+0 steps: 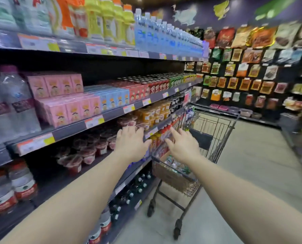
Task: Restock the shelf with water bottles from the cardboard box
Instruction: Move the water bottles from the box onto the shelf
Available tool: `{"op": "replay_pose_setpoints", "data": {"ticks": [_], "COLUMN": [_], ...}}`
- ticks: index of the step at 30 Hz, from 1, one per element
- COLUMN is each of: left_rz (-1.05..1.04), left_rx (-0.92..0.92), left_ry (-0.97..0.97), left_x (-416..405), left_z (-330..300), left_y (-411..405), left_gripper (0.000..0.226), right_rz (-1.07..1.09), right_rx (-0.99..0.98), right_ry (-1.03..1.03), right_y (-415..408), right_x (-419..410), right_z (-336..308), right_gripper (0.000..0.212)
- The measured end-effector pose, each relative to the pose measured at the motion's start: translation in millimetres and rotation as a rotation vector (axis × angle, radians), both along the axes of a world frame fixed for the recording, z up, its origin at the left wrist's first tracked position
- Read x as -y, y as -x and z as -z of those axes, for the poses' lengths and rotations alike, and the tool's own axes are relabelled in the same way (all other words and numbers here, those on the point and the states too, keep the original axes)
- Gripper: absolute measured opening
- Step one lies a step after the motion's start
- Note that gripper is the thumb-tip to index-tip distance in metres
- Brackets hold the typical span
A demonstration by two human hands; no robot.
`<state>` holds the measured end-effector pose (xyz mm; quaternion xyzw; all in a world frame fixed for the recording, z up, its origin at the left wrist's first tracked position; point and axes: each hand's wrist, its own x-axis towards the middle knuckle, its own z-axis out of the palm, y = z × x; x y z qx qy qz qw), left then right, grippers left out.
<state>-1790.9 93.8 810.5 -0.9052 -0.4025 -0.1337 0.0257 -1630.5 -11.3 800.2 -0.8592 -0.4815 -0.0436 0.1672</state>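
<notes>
Both my arms stretch forward over the aisle. My left hand [130, 144] is open with fingers spread, in front of the shelf edge and holding nothing. My right hand [182, 147] is also open and empty, hovering above the cardboard box [169, 175]. The box sits in a wire shopping cart [208, 134] and holds several water bottles [173, 163] with pale caps. The shelf [71, 129] runs along my left. A row of clear water bottles with blue labels [157, 34] stands on its top level.
Large water bottles [12, 104] stand at the shelf's near left. Pink and blue drink cartons, cups and dark bottles fill the other levels. Hanging snack packets [252, 55] cover the far wall. Grey floor [252, 173] lies to the right of the cart.
</notes>
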Motion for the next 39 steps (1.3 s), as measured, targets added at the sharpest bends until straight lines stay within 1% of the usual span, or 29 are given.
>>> {"op": "replay_pose_setpoints", "data": {"ticks": [4, 8, 11, 14, 19, 23, 26, 29, 32, 36, 39], "left_rz": [0.088, 0.172, 0.195, 0.177, 0.099, -0.026, -0.117, -0.195, -0.256, -0.307, -0.331], "left_rx": [0.004, -0.019, -0.042, -0.055, -0.127, -0.115, -0.129, -0.174, -0.202, -0.25, -0.252], "left_ry": [0.013, 0.013, 0.017, 0.038, 0.162, 0.273, 0.407, 0.516, 0.578, 0.668, 0.705], "left_x": [-58, -102, -132, -164, -215, -255, -272, -281, -288, -298, -304], "left_z": [-1, -1, 11, 36, 108, 168, 208, 246, 283, 334, 370], "left_y": [-96, -176, -222, -262, -332, -404, -456, -494, -515, -527, -530], "left_gripper": [0.06, 0.059, 0.061, 0.062, 0.071, 0.069, 0.07, 0.072, 0.069, 0.069, 0.07], "right_rz": [0.115, 0.24, 0.28, 0.278, 0.194, 0.101, 0.046, 0.014, -0.021, -0.052, -0.022], "right_rx": [-0.026, -0.046, -0.05, -0.074, -0.195, -0.25, -0.285, -0.309, -0.35, -0.391, -0.398], "right_ry": [0.022, 0.038, 0.054, 0.059, 0.162, 0.278, 0.371, 0.48, 0.575, 0.68, 0.773], "right_y": [-92, -174, -229, -281, -371, -463, -529, -578, -606, -616, -619], "right_x": [-42, -65, -82, -111, -174, -230, -261, -286, -310, -337, -353], "right_z": [1, 11, 25, 48, 117, 176, 216, 261, 314, 379, 422], "right_gripper": [0.061, 0.064, 0.065, 0.065, 0.066, 0.066, 0.067, 0.07, 0.068, 0.062, 0.077]}}
